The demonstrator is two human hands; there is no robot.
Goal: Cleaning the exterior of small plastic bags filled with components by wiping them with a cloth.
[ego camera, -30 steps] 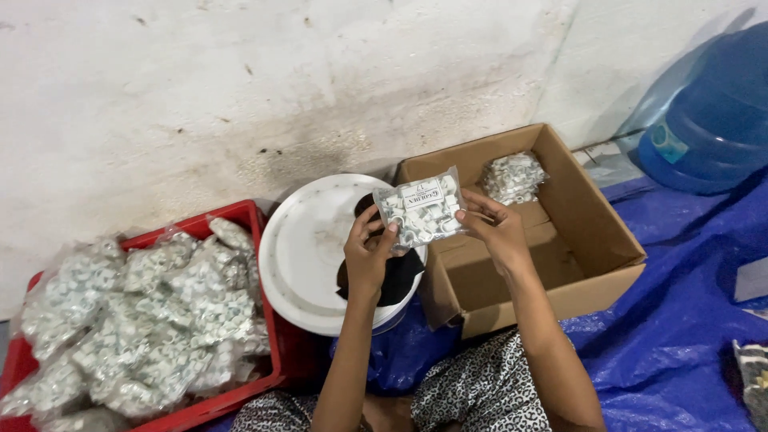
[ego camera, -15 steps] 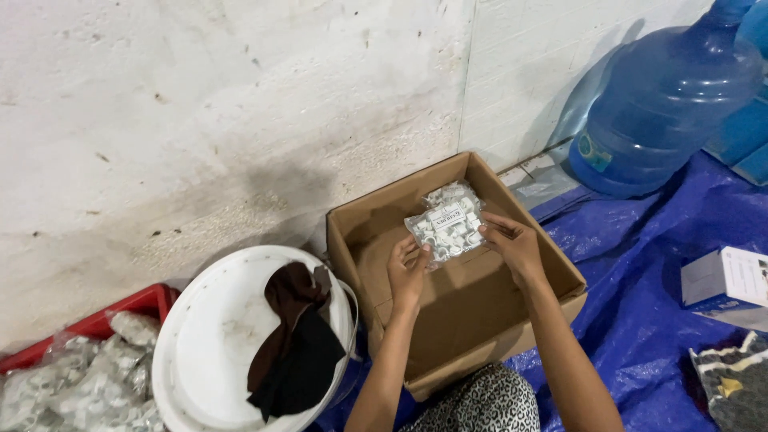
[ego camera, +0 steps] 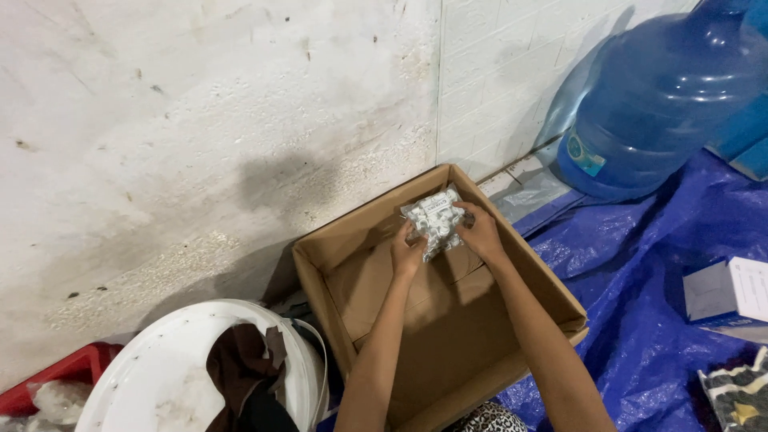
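Both hands hold a clear plastic packet of small white pieces (ego camera: 434, 221) low inside an open cardboard box (ego camera: 552, 288), near its far right corner. My left hand (ego camera: 407, 253) grips the packet's lower left side. My right hand (ego camera: 481, 232) grips its right side. The packet hides any other packet beneath it. The box stands against a white wall.
A white bucket (ego camera: 160, 376) with dark cloth (ego camera: 248, 376) in it stands left of the box. A red crate (ego camera: 56, 380) of packets shows at the bottom left edge. A large blue water bottle (ego camera: 664, 96) stands on blue tarpaulin (ego camera: 640, 320) at the right, near a small white box (ego camera: 732, 292).
Both hands carried the packet from above the bucket rightward and lowered it into the box's far corner. The view swung right, so the red crate slid almost out of frame.
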